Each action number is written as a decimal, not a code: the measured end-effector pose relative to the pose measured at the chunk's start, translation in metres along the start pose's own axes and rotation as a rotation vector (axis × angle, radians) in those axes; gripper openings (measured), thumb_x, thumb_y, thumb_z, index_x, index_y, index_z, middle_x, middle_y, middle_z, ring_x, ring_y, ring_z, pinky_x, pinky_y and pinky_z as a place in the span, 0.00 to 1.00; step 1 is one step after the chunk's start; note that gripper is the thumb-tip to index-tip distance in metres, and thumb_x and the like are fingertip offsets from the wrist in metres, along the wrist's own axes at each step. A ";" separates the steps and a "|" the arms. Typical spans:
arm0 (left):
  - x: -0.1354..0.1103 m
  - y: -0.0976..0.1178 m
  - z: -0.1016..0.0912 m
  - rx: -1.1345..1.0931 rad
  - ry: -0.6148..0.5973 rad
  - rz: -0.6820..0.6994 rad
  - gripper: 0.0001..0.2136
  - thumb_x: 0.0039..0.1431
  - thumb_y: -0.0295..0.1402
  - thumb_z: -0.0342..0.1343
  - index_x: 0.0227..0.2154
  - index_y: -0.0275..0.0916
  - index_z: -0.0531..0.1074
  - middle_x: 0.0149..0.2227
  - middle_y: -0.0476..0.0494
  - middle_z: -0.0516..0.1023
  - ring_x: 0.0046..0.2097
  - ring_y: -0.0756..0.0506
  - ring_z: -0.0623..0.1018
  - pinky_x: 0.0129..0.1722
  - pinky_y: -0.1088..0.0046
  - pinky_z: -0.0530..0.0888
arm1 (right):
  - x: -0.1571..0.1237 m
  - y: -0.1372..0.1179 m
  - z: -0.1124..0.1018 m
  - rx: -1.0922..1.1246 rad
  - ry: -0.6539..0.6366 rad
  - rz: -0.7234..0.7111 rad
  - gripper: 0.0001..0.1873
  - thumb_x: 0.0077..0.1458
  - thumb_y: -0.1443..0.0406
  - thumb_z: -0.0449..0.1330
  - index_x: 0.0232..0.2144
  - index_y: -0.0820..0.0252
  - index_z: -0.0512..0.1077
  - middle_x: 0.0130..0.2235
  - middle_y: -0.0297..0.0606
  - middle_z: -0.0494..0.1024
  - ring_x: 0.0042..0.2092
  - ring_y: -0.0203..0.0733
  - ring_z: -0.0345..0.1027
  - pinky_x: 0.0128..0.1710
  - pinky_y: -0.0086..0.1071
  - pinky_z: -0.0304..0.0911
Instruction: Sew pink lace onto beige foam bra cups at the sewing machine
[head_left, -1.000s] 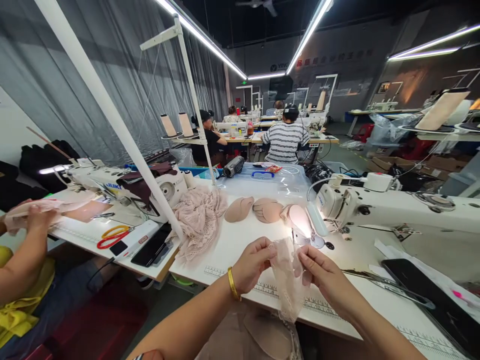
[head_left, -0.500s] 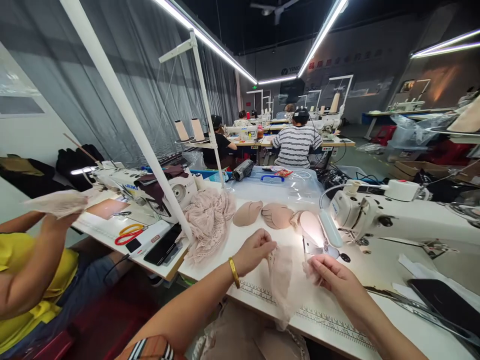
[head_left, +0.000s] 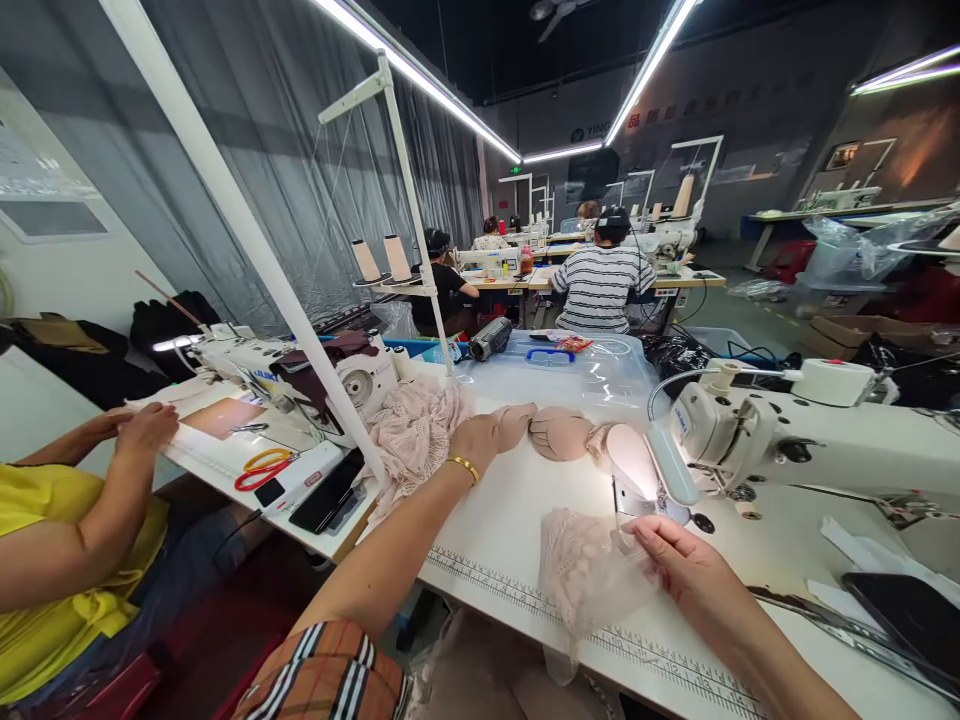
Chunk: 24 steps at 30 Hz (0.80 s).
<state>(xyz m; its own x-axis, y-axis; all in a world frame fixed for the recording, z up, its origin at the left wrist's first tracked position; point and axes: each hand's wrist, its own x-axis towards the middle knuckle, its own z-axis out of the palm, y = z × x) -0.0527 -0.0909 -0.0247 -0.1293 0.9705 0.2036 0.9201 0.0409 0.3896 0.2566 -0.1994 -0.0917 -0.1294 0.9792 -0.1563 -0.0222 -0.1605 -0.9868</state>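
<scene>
My right hand [head_left: 679, 565] pinches the edge of a sheer beige lace piece [head_left: 574, 570], which spreads over the table's front edge and ruler strip. Over at the left, my left hand [head_left: 478, 440], with a gold bangle at the wrist, reaches onto a stack of beige moulded bra cups [head_left: 516, 424]. Its fingers are hidden, so I cannot tell whether it grips one. Beside that stack lies a second group of bra cups [head_left: 560, 434]. Another cup [head_left: 628, 455] rests near the lit needle area of the sewing machine [head_left: 757, 420].
A heap of beige lace fabric [head_left: 412, 425] lies left of my left hand, by a white thread-stand pole. A clear plastic box [head_left: 487, 378] stands behind the cups. At right lies a dark phone [head_left: 900, 615]. A co-worker in yellow [head_left: 67, 540] sits at the left table.
My left hand has let go of the lace and moved left and away from me to the bra cups. The lace now hangs from my right hand alone, lying flatter on the table.
</scene>
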 end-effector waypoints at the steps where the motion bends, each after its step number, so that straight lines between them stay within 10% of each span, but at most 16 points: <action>1: 0.001 0.003 -0.004 0.000 0.019 0.000 0.09 0.67 0.29 0.50 0.41 0.38 0.77 0.43 0.36 0.81 0.49 0.38 0.79 0.53 0.61 0.72 | 0.001 -0.001 -0.002 0.003 -0.024 0.011 0.26 0.51 0.40 0.67 0.35 0.56 0.79 0.27 0.32 0.70 0.30 0.40 0.59 0.31 0.32 0.61; 5: -0.009 0.025 -0.024 -0.080 0.048 0.086 0.13 0.67 0.29 0.45 0.43 0.39 0.75 0.46 0.39 0.80 0.51 0.40 0.77 0.50 0.66 0.72 | 0.004 -0.004 -0.005 0.107 -0.103 0.029 0.27 0.52 0.41 0.67 0.38 0.57 0.80 0.31 0.35 0.75 0.32 0.40 0.63 0.34 0.33 0.62; 14: -0.089 0.094 -0.014 -0.225 -0.477 0.482 0.05 0.59 0.34 0.55 0.30 0.40 0.74 0.26 0.53 0.74 0.30 0.48 0.72 0.30 0.74 0.63 | -0.007 -0.016 -0.002 0.095 -0.100 -0.035 0.36 0.52 0.35 0.62 0.42 0.60 0.79 0.34 0.43 0.80 0.36 0.45 0.72 0.42 0.40 0.68; 20: -0.073 0.106 -0.005 -0.326 -0.623 0.768 0.21 0.51 0.37 0.67 0.48 0.40 0.72 0.49 0.42 0.77 0.49 0.41 0.75 0.45 0.68 0.71 | -0.027 -0.045 -0.002 -0.349 -0.228 -0.235 0.19 0.65 0.47 0.59 0.42 0.54 0.77 0.33 0.33 0.77 0.36 0.40 0.69 0.40 0.34 0.65; 24: -0.050 0.102 -0.012 -0.393 -0.980 0.764 0.14 0.54 0.41 0.66 0.35 0.39 0.70 0.31 0.53 0.72 0.34 0.49 0.72 0.33 0.76 0.67 | -0.037 -0.060 -0.005 -0.557 -0.137 -0.434 0.12 0.69 0.55 0.56 0.42 0.51 0.76 0.35 0.33 0.80 0.34 0.39 0.71 0.34 0.32 0.66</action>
<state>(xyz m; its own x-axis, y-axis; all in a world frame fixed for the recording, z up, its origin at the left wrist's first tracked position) 0.0433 -0.1381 0.0156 0.8509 0.4928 -0.1818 0.4499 -0.5051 0.7366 0.2676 -0.2256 -0.0272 -0.3478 0.9100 0.2259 0.4046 0.3630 -0.8394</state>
